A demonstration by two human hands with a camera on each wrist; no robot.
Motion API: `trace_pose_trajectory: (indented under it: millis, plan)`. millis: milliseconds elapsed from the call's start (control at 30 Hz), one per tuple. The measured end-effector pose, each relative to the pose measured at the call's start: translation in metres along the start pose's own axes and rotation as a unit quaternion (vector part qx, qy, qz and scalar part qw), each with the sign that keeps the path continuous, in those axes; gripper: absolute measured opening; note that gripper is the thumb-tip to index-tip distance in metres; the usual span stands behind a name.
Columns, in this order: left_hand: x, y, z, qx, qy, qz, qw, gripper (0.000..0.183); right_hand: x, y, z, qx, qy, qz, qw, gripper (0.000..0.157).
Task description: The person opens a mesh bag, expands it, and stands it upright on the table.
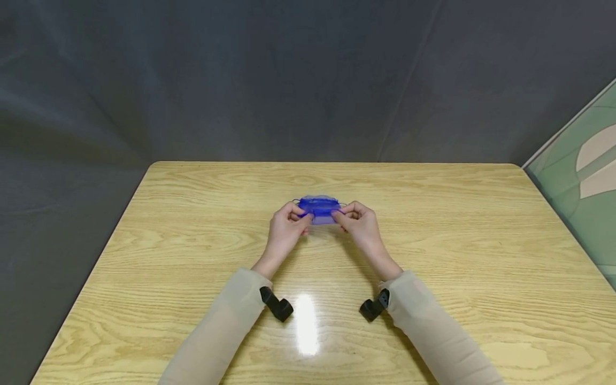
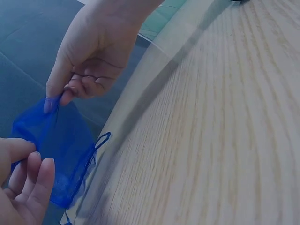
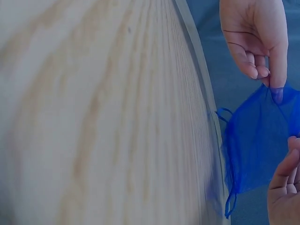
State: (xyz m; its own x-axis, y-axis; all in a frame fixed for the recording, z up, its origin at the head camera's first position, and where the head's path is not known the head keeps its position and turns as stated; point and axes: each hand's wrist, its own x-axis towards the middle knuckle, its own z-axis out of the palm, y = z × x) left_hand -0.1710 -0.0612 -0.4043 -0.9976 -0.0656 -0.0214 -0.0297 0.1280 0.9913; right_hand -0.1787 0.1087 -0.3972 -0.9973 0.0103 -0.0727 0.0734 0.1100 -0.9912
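A sheer blue drawstring bag (image 1: 320,205) is stretched between both hands over the middle of the table. My left hand (image 1: 285,225) pinches its left side between thumb and fingers. At the opposite side, my right hand (image 1: 360,224) pinches the cloth the same way. The gathered band and loops of drawstring (image 2: 80,176) show along one edge in the left wrist view. In the right wrist view the bag (image 3: 258,145) hangs thin and see-through, a cord loop sticking out at each end of the gathered band.
The wood-grain table (image 1: 192,246) spreads around both forearms. A dark grey cloth (image 1: 308,80) rises behind its far edge. At the right stands a green panel (image 1: 568,198) with pale shapes. A small black camera (image 1: 276,305) is strapped on each sleeve.
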Motion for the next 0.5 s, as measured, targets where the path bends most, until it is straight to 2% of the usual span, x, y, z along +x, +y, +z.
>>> trace_pose_trajectory:
  millis: [167,333,500]
  plan:
    - [-0.0017,0.0010,0.0005,0.032,0.019,0.012,0.9992,0.011,-0.0006,-0.0003,0.0032,-0.010,0.002,-0.007,1.000,0.014]
    - [-0.0037,0.0012,0.0008,0.065,0.053,0.032,0.9959,0.012,-0.0013,-0.0021,0.0053,-0.016,-0.002,-0.013,1.000,0.005]
    - [-0.0034,0.0003,0.0012,0.045,0.042,0.032,0.9976,0.026,-0.0016,-0.0028,0.0062,-0.005,0.000,-0.009,1.000,0.016]
